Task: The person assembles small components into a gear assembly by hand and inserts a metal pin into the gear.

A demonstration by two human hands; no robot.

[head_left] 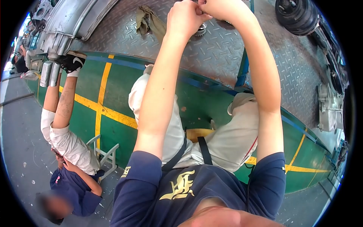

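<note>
At the top edge of the view, my left hand (184, 18) and my right hand (223, 8) meet with fingers bent inward and closed. Whatever they pinch between them, if anything, is hidden by the fingers and the frame edge. Just below my left hand a round toothed metal part (201, 30) sits on the diamond-plate metal tabletop (215, 56). The edge of another toothed part (228, 22) shows beside my right forearm. To the left of my hands lies a crumpled olive cloth (149, 22).
A large metal housing (81, 17) stands at the upper left. On the right are a black ribbed round part (297, 15) and a cast metal housing (329, 108). A seated person (77, 181) is at the left, one shoe up by the table. Yellow lines cross the green floor (121, 87).
</note>
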